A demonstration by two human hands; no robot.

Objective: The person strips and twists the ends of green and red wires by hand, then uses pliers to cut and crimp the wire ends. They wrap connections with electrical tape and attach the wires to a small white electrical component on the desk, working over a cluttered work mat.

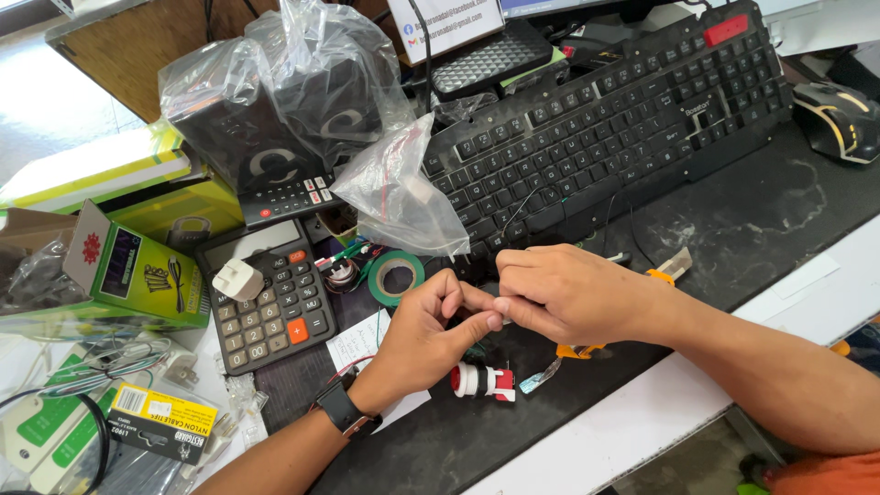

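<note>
Hands (500, 307) pinching thin upward-running wire (518, 209)

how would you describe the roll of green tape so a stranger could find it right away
Start at the black keyboard across the desk's top. Below its left end, under a crumpled clear plastic bag, lies the green tape roll, right of the calculator. It is the only green ring there.

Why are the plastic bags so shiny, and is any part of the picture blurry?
In the head view, daylight from the left glints off the crinkled plastic bags, leaving white glare streaks; the far left edge is washed out bright; the keyboard and calculator look sharp; the left hand and right hand are clear, though the tiny thing pinched between them is too small to make out.
</note>
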